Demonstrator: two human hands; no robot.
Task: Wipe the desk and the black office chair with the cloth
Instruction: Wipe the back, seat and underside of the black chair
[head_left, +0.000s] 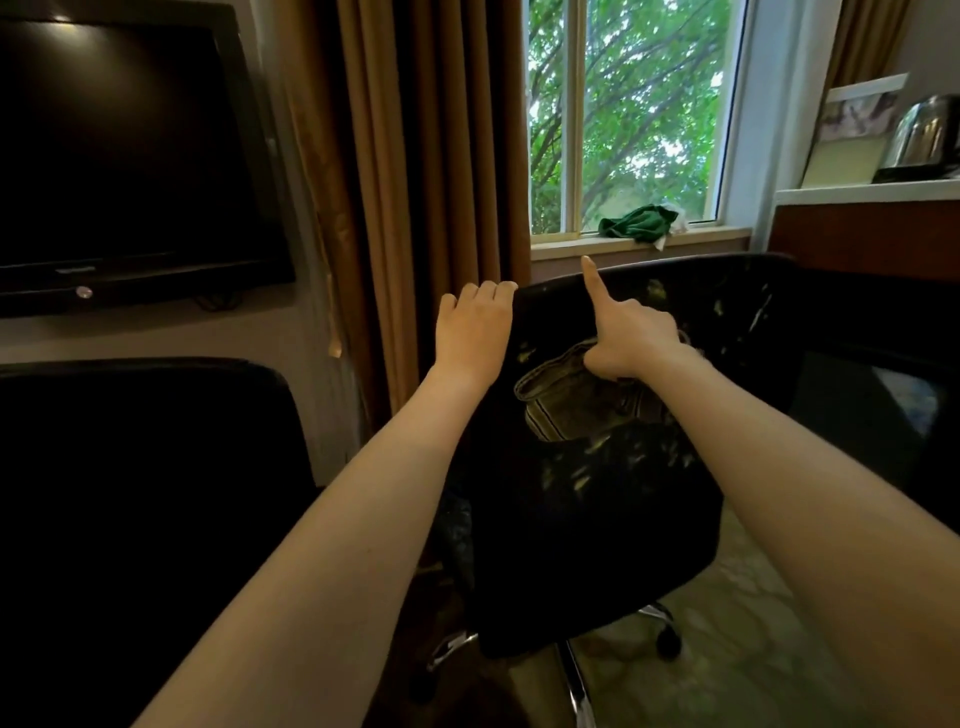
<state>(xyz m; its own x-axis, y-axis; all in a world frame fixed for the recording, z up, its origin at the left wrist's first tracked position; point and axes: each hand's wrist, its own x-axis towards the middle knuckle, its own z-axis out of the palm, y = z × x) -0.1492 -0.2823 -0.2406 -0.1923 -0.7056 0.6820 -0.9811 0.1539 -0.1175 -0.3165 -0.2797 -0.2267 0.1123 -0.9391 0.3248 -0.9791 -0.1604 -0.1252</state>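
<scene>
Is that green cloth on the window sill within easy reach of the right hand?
Probably yes: the green cloth lies just beyond the black office chair, whose backrest sits below the window sill; but the right hand holds a grey cloth.

The black office chair (623, 519) — glossy, flaking leather-look, chromed metal base (575, 675); cloth (571, 400) — matt woven fabric.

windowsill (571, 248): green cloth (636, 223) | shelf (857, 190): kettle (924, 137) | floor (753, 623): black office chair (597, 519)

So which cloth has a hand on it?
The grey cloth on the chair backrest, under the right hand; the green cloth lies alone on the windowsill.
</scene>
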